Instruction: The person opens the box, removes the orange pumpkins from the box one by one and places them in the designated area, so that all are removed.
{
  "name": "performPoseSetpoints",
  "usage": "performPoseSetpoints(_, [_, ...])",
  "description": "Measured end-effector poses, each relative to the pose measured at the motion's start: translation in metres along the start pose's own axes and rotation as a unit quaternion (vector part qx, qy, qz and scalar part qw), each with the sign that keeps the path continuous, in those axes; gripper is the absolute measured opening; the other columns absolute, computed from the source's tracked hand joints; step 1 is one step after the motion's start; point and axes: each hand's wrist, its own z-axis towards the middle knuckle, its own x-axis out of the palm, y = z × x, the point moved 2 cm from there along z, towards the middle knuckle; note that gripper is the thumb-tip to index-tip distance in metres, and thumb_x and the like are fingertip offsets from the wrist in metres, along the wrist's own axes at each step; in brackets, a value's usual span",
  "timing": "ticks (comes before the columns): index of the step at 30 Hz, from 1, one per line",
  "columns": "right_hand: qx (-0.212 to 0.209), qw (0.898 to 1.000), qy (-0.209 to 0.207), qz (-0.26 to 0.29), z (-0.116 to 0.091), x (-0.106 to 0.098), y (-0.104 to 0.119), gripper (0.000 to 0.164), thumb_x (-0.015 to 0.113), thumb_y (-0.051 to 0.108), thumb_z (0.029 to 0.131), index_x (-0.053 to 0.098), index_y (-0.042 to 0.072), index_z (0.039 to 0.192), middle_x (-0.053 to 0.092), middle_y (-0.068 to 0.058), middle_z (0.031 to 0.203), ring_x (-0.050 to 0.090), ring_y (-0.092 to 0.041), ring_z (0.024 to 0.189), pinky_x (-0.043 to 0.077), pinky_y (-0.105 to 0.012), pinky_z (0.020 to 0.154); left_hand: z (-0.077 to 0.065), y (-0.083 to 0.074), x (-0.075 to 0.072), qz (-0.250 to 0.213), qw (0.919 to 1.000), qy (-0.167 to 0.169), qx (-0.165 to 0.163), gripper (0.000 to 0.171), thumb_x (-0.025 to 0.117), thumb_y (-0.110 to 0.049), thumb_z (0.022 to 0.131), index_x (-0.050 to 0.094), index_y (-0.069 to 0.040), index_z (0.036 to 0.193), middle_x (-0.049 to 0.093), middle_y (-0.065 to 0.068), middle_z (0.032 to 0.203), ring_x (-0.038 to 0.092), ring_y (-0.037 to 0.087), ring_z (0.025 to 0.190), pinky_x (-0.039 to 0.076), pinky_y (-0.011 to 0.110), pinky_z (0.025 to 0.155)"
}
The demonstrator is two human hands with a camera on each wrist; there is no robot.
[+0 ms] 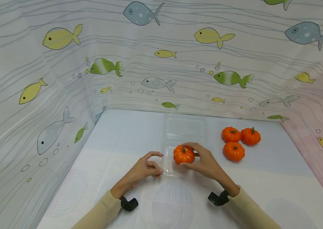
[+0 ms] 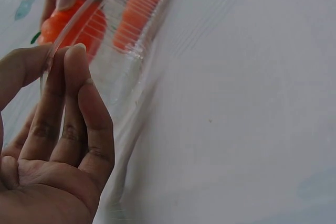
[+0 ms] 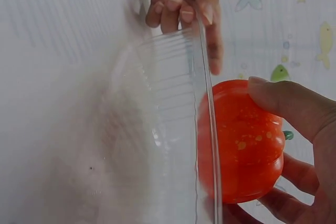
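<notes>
An orange toy pumpkin [image 1: 183,155] with a green stem is gripped by my right hand [image 1: 205,160], thumb on one side and fingers on the other. It is over the near half of a clear plastic clamshell box [image 1: 168,167]. In the right wrist view the pumpkin [image 3: 244,145] shows partly behind the box's rim [image 3: 210,124]; whether it touches the bottom cannot be told. My left hand [image 1: 142,168] is at the box's left side. In the left wrist view, its thumb and fingertips pinch the clear rim [image 2: 49,64].
The box's lid half [image 1: 185,126] lies folded back toward the rear wall. Three more orange pumpkins sit together at the right: one [image 1: 230,135] behind, one [image 1: 250,136] beside it, one [image 1: 234,151] in front. A fish-patterned curtain [image 1: 155,95] encloses the white table [image 1: 115,136].
</notes>
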Motion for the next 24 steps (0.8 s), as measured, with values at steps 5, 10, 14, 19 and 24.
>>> performPoseSetpoints(5, [0.003, 1.000, -0.010, 0.003, -0.004, -0.009, -0.003, 0.069, 0.091, 0.031, 0.081, 0.058, 0.021, 0.140, 0.059, 0.002, 0.141, 0.057, -0.022, 0.126, 0.056, -0.045, 0.096, 0.000, -0.001, 0.000, 0.001, 1.0000, -0.001, -0.001, 0.068, 0.079, -0.008, 0.092, 0.043, -0.009, 0.150, 0.074, 0.018, 0.095, 0.072, 0.029, 0.080, 0.060, 0.040, 0.081])
performPoseSetpoints(10, [0.011, 1.000, -0.022, 0.008, -0.009, -0.020, -0.008, 0.070, 0.091, 0.035, 0.081, 0.057, 0.022, 0.141, 0.058, 0.001, 0.143, 0.056, -0.024, 0.128, 0.056, -0.049, 0.096, 0.000, -0.001, 0.000, 0.002, 1.0000, 0.001, 0.001, 0.068, 0.079, -0.009, 0.092, 0.043, -0.009, 0.150, 0.074, 0.017, 0.094, 0.072, 0.029, 0.081, 0.059, 0.040, 0.081])
performPoseSetpoints(14, [0.015, 0.999, -0.031, 0.013, -0.012, -0.030, -0.012, 0.070, 0.090, 0.036, 0.081, 0.057, 0.021, 0.141, 0.058, 0.000, 0.143, 0.055, -0.025, 0.129, 0.055, -0.050, 0.097, 0.001, 0.000, 0.000, 0.006, 1.0000, 0.000, 0.003, 0.069, 0.079, -0.010, 0.092, 0.043, -0.010, 0.150, 0.074, 0.017, 0.094, 0.073, 0.029, 0.082, 0.059, 0.041, 0.081])
performPoseSetpoints(19, [0.022, 0.999, -0.044, 0.014, -0.018, -0.042, -0.018, 0.070, 0.090, 0.038, 0.081, 0.058, 0.020, 0.141, 0.058, -0.001, 0.143, 0.055, -0.025, 0.128, 0.054, -0.052, 0.097, 0.001, 0.001, 0.000, 0.006, 1.0000, 0.000, 0.004, 0.069, 0.079, -0.009, 0.092, 0.043, -0.009, 0.151, 0.074, 0.016, 0.093, 0.073, 0.029, 0.081, 0.059, 0.042, 0.081])
performPoseSetpoints(24, [0.034, 0.998, -0.056, 0.005, -0.026, -0.053, -0.026, 0.071, 0.089, 0.036, 0.083, 0.056, 0.019, 0.143, 0.057, -0.002, 0.144, 0.055, -0.025, 0.128, 0.053, -0.054, 0.098, 0.002, 0.001, 0.000, -0.001, 0.9999, 0.003, 0.011, 0.069, 0.078, -0.006, 0.092, 0.042, -0.008, 0.151, 0.073, 0.017, 0.093, 0.072, 0.028, 0.081, 0.060, 0.043, 0.082])
